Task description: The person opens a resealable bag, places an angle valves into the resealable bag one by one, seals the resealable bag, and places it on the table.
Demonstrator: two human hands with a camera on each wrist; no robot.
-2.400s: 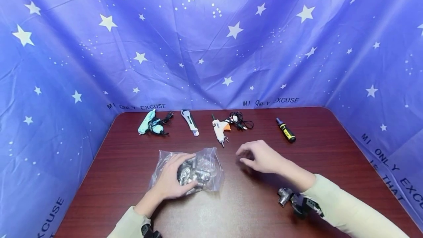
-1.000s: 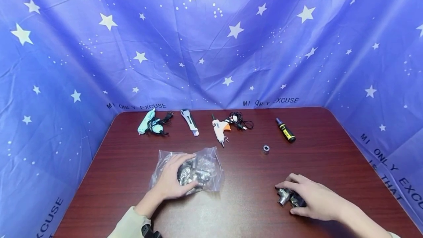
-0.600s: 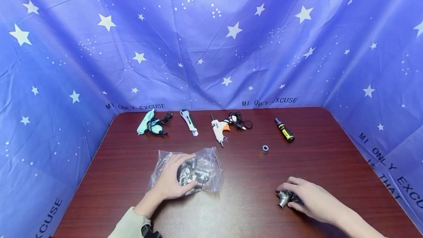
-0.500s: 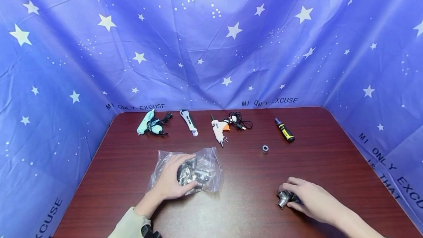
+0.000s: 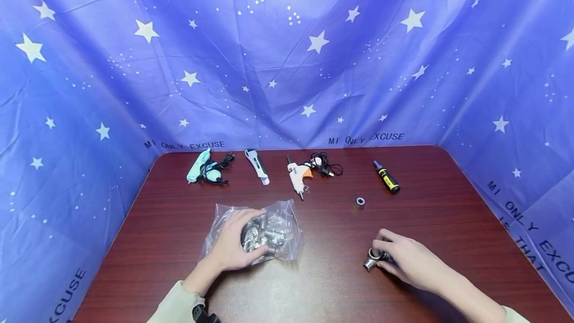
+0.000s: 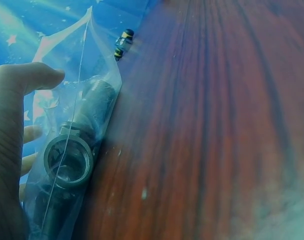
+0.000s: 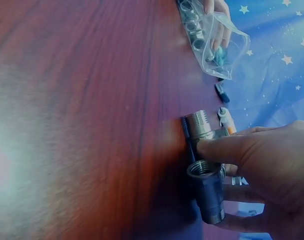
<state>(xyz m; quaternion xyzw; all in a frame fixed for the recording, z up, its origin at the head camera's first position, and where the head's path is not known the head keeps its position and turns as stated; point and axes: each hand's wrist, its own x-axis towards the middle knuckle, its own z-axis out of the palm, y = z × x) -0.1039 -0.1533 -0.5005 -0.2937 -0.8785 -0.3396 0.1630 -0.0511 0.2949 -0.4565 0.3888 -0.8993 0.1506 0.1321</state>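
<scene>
The right hand (image 5: 410, 263) has its fingers (image 7: 227, 147) curled round a metal pipe fitting (image 7: 204, 160) near the front right of the desk (image 5: 332, 293), thumb and forefinger pinching across the body where the threaded branches meet. It looks like solid steel, so I'd judge it heavy for its size, rigid and a bit slick on the smooth barrel (the threads and the hex collar should give better purchase). A grip across the middle junction seems soundest, as either end would let it swing.

The left hand (image 5: 233, 243) lies on a clear plastic bag (image 5: 282, 213) of similar fittings at mid-desk, fingers bent over the lumps inside, thumb out to the side. The bag itself is soft and slippery, its load dense and loose, so I'd take it from underneath.

A small metal ring (image 5: 359, 202) sits apart, beyond the right hand.
</scene>
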